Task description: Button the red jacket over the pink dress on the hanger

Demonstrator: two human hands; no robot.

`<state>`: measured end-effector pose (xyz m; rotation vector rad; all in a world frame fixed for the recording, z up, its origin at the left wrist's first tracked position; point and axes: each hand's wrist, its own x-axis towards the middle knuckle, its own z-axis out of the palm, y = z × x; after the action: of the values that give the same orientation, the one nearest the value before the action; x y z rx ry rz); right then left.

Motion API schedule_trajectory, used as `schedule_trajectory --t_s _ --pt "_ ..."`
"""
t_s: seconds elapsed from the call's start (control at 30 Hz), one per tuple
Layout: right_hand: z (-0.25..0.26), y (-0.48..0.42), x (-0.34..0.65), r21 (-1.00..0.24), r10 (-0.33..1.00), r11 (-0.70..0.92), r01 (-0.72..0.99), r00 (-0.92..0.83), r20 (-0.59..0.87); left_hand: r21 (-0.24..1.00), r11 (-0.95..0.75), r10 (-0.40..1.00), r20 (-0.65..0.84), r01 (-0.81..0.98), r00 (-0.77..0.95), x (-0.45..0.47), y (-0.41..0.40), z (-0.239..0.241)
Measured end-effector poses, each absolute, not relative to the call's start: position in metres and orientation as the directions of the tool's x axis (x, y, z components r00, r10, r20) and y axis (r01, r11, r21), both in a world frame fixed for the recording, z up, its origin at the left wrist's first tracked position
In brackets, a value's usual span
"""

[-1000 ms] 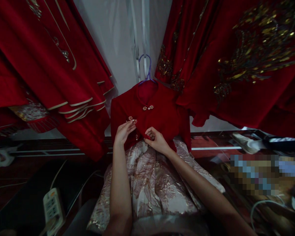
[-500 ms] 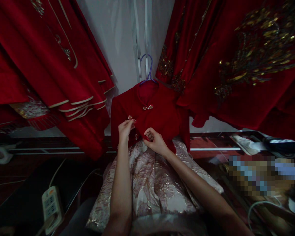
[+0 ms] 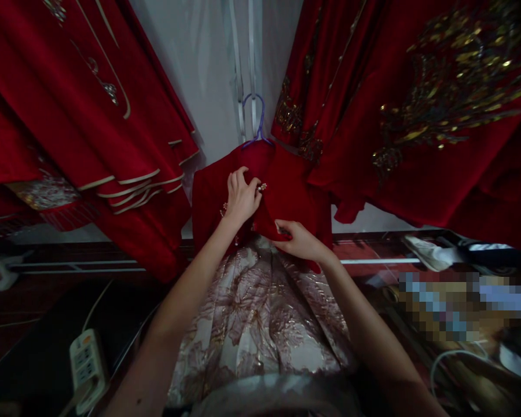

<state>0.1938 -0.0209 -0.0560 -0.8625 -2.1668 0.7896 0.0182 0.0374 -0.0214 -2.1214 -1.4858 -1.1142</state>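
A red long-sleeved jacket hangs on a purple hanger in front of me. My left hand is at the jacket's upper front, fingers bent into the cloth below the collar, the thumb side against a pearl flower button. Part of that fastening is hidden under the hand. Lower down, my right hand pinches the front flap between thumb and fingers; the fingertips are partly dark. More flower trims run along the left side of the opening. Below the jacket spreads a shiny pale brocade skirt.
Red garments with light piping hang at the left, and red ones with gold sequins at the right. A power strip lies on a dark surface at lower left. A white shoe and a cable are at the right.
My left hand has let go of the side trim and moved up and right to the collar button. The right hand has shifted slightly right along the flap. The view has moved slightly.
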Motion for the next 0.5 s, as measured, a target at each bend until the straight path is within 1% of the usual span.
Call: schedule_trajectory --t_s 0.1,0.27,0.37,0.43,0.5 --pt "-0.044 -0.023 0.209 -0.720 0.736 0.596 0.356 -0.600 0.313 0.106 -0.510 0.647 0.701 0.854 0.299 0.008 0.049 -0.012" --pt "-0.040 -0.020 0.219 -0.726 0.750 0.581 0.367 -0.589 0.302 0.137 -0.633 0.647 0.634 0.762 0.423 -0.011 0.050 -0.003" --pt "-0.040 -0.021 0.217 -0.726 0.744 0.588 0.357 -0.590 0.313 0.222 -0.665 0.642 0.657 0.713 0.394 -0.013 0.050 -0.001" --pt "-0.040 -0.026 0.215 -0.742 0.709 0.584 0.329 -0.652 0.269 0.321 -0.675 0.656 0.674 0.664 0.341 -0.010 0.050 -0.003" --pt "-0.039 -0.033 0.213 -0.765 0.646 0.573 0.294 -0.737 0.200 0.452 -0.671 0.691 0.668 0.588 0.276 -0.006 0.051 -0.004"
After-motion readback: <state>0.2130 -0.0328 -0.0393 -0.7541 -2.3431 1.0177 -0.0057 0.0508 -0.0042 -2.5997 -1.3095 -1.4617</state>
